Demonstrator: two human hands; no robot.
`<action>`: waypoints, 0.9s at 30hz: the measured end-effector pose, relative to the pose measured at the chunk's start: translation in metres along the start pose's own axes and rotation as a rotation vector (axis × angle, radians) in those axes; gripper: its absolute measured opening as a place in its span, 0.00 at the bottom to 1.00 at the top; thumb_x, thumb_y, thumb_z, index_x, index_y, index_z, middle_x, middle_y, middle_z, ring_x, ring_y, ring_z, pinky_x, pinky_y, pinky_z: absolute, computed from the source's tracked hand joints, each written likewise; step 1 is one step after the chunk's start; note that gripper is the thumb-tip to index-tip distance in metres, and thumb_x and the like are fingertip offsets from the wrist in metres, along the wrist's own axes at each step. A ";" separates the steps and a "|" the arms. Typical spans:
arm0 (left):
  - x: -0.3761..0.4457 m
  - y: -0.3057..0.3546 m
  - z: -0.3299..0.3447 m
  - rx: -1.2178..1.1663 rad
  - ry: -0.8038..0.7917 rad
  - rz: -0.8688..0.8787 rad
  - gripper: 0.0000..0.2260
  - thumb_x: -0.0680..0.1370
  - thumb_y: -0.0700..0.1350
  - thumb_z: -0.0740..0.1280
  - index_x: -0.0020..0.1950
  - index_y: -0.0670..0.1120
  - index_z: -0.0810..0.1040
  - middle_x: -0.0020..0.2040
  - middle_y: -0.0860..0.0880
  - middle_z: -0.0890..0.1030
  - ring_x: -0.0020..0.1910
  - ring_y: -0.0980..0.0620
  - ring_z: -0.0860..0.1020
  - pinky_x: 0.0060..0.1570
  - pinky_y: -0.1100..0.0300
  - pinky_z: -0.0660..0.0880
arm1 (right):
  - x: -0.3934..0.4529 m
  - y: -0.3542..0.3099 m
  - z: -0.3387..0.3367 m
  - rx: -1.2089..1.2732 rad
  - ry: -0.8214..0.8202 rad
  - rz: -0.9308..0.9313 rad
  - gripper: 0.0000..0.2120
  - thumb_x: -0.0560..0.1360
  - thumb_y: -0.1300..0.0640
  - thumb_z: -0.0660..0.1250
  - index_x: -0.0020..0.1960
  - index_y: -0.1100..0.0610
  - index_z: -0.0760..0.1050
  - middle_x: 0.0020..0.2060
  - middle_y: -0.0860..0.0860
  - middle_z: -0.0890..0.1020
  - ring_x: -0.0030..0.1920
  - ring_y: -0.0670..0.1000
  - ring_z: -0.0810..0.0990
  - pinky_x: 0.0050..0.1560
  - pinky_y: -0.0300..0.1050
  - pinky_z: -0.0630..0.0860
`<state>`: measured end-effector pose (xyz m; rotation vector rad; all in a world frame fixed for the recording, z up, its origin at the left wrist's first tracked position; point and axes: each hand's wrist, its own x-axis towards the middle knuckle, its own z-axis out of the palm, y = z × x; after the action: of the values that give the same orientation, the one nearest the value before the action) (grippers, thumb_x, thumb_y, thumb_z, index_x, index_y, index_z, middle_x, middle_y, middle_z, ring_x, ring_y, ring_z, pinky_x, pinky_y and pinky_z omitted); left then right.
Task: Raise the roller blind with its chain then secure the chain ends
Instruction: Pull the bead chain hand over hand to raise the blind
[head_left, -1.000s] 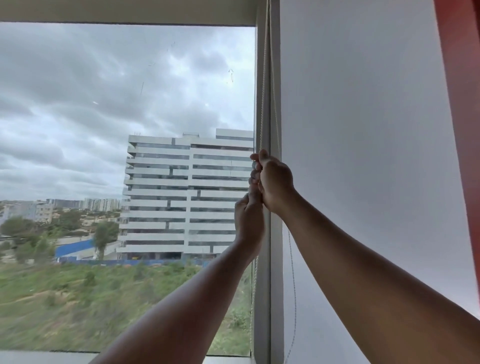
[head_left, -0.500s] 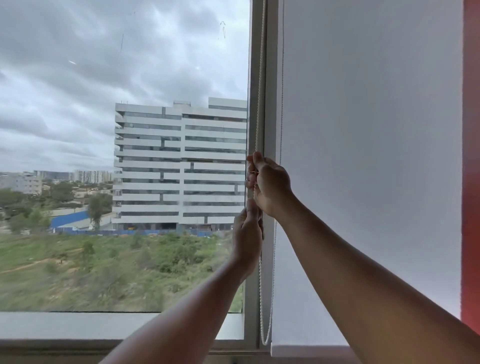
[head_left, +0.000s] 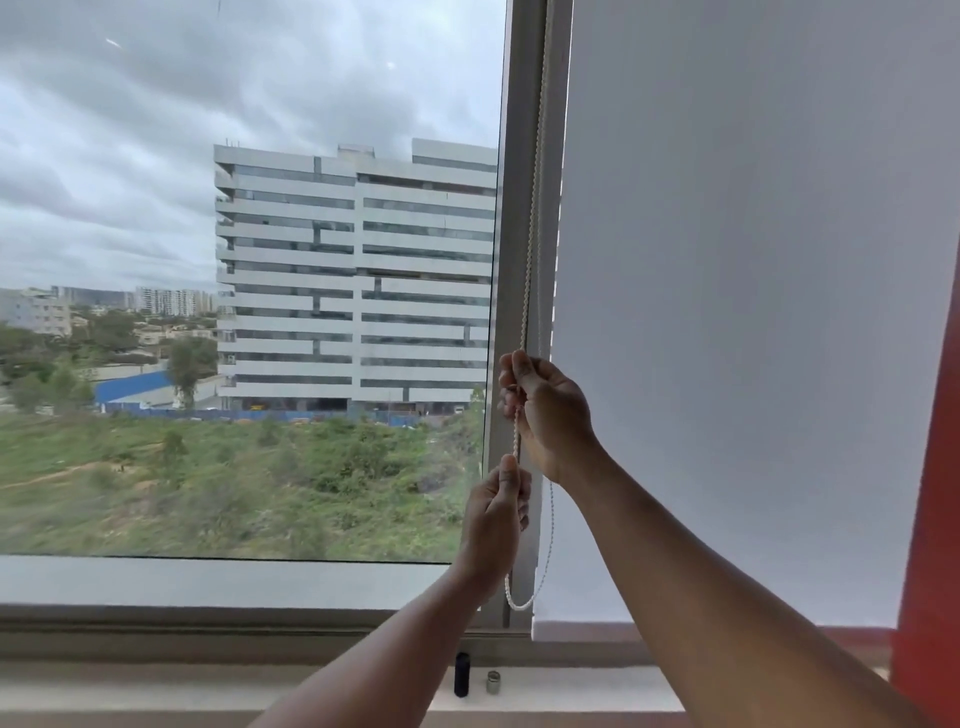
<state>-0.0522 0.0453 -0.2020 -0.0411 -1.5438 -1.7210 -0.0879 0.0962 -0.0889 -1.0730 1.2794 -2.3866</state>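
Lowered since earlier, both hands, left hand (head_left: 496, 519) at 6 o'clock below right hand (head_left: 550, 410), pinched the chain (head_left: 532, 249); the white sill (head_left: 218, 582) showed, blind (head_left: 753, 312) top cropped.

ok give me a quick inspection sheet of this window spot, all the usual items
surface: window sill, pale, below the frame
job's things: roller blind down over the right pane; bead chain hanging beside the frame, loop at the bottom
clutter: small black cylinder and small metal cylinder on the sill
grips: left hand pinches the chain low; right hand holds it higher
cables: nothing seen
surroundings: left pane uncovered, white building outside; red wall at right
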 end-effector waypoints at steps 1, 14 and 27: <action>-0.002 -0.007 -0.004 0.023 -0.007 0.005 0.20 0.86 0.45 0.53 0.34 0.45 0.66 0.25 0.54 0.63 0.25 0.56 0.59 0.28 0.61 0.56 | -0.003 0.005 -0.004 -0.018 0.000 0.003 0.09 0.82 0.59 0.61 0.50 0.61 0.78 0.35 0.52 0.75 0.32 0.47 0.68 0.35 0.41 0.66; -0.013 -0.060 -0.056 0.594 -0.210 -0.131 0.13 0.83 0.42 0.60 0.45 0.53 0.80 0.40 0.51 0.86 0.43 0.57 0.84 0.45 0.61 0.76 | -0.031 0.067 -0.045 -0.430 -0.041 0.079 0.10 0.81 0.53 0.64 0.45 0.52 0.82 0.35 0.45 0.85 0.36 0.43 0.80 0.42 0.37 0.76; -0.020 -0.072 -0.081 0.746 -0.296 -0.259 0.13 0.84 0.48 0.58 0.50 0.49 0.82 0.46 0.52 0.86 0.51 0.55 0.83 0.58 0.56 0.75 | -0.058 0.105 -0.063 -0.669 0.014 0.100 0.10 0.78 0.55 0.69 0.56 0.58 0.83 0.40 0.44 0.83 0.31 0.31 0.77 0.37 0.24 0.72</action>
<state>-0.0415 -0.0176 -0.2917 0.3070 -2.4155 -1.2538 -0.1046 0.1026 -0.2233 -1.1007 2.1577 -1.9232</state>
